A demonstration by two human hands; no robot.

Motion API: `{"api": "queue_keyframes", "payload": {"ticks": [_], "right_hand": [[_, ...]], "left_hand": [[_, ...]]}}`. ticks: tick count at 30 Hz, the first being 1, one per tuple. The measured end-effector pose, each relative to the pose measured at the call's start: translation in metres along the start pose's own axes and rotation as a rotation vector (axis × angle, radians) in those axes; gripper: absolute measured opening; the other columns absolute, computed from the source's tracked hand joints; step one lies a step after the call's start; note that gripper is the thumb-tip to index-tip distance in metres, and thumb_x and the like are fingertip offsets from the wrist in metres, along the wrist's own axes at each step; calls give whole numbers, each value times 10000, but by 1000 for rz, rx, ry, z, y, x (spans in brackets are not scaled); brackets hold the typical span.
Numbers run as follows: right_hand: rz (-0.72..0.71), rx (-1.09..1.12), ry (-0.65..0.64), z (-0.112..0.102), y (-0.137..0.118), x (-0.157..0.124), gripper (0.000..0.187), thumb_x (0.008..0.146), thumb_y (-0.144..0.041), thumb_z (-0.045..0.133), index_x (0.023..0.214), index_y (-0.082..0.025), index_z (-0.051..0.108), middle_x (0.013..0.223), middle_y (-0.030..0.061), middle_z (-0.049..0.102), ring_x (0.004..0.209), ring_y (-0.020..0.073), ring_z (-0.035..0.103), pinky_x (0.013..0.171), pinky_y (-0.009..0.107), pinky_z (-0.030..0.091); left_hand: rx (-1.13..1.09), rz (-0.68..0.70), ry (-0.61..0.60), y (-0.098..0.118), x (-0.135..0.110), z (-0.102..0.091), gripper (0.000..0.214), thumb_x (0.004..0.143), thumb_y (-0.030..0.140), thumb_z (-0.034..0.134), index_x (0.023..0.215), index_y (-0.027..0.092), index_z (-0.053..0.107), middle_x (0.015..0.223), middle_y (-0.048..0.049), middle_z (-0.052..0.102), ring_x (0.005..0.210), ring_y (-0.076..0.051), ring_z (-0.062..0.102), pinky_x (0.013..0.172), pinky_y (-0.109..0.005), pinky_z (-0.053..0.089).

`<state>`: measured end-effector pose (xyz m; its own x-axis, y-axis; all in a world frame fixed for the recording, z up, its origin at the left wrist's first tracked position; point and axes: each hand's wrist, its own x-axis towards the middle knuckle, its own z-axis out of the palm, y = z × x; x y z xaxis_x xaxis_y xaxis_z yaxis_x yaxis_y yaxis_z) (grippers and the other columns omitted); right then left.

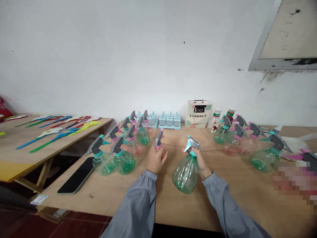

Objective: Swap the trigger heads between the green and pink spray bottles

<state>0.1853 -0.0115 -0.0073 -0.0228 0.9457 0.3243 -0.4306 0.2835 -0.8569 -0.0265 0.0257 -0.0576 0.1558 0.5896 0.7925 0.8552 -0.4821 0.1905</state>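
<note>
My right hand (200, 162) is wrapped round the neck of a green spray bottle (186, 175), which has a grey and teal trigger head and tilts slightly. My left hand (156, 159) is closed about the upper body of a pink spray bottle (158, 145), and most of that bottle is hidden behind the fingers. Left of this hand stand several more spray bottles, among them a green one (125, 162) and a pink one (133, 147). To the right is another group, with a green bottle (264, 160) in front and a pink bottle (233, 146) behind.
A black phone (76, 176) lies on the wooden table's left side. Along the wall stand light blue popsicle moulds (169, 121), a paper bag (198, 115) and two white-capped bottles (217, 114). Colourful hand-shaped sticks (53, 134) cover part of the left table. The right edge is blurred out.
</note>
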Motion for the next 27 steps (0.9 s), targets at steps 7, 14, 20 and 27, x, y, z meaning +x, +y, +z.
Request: {"api": "queue_keyframes", "payload": {"ticks": [7, 14, 20, 27], "right_hand": [[106, 2, -64, 4, 0, -2, 374, 722, -537, 672, 961, -250, 699, 979, 62, 760, 1002, 258, 656, 844, 364, 501], [-2, -96, -24, 3, -2, -4, 304, 736, -544, 649, 784, -246, 686, 812, 42, 728, 881, 238, 653, 862, 359, 478], [86, -77, -24, 2, -1, -6, 349, 718, -551, 665, 904, -256, 694, 925, 59, 748, 1000, 266, 642, 866, 370, 473], [32, -90, 31, -1, 0, -5, 328, 729, -549, 661, 842, -244, 700, 832, 42, 744, 869, 232, 654, 834, 352, 478]], "left_hand": [[22, -35, 6, 3, -1, 2, 397, 901, 307, 571, 1284, 219, 630, 1052, -124, 509, 1000, -265, 531, 882, -404, 484], [8, -42, -11, 5, 0, -1, 390, 911, 314, 559, 1282, 216, 632, 1064, -127, 502, 1037, -275, 525, 895, -411, 477], [8, -61, -24, 5, -1, -1, 398, 906, 313, 576, 1290, 221, 629, 1029, -120, 506, 990, -267, 531, 875, -407, 476], [3, -48, -33, 4, 0, -2, 397, 908, 314, 576, 1290, 216, 629, 1016, -117, 502, 988, -267, 530, 873, -405, 479]]}}
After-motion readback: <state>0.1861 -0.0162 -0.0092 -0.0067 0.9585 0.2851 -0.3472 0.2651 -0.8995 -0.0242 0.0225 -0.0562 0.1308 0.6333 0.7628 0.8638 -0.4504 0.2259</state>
